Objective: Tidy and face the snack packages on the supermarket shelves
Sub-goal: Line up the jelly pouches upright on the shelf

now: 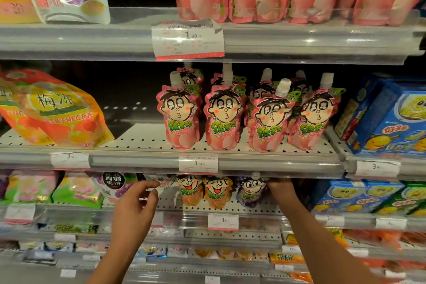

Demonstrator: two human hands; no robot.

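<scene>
While I reach into the lower shelf, I am busy with the little drink pouches there. My right hand goes in just under the shelf edge above, beside the purple pouch. It seems to touch that pouch, but my fingers are hidden, so I cannot tell if they hold it. My left hand hangs in front of the shelf with loose, bent fingers and holds nothing.

I think I am fixing this row. Next I should pull the purple pouch forward and turn its face out, next to the two orange pouches.

On the middle shelf, the pink peach pouches stand up in rows with their faces out. One near the front leans a bit. An orange plum jelly bag lies tilted at the left, and blue boxes sit at the right.
</scene>
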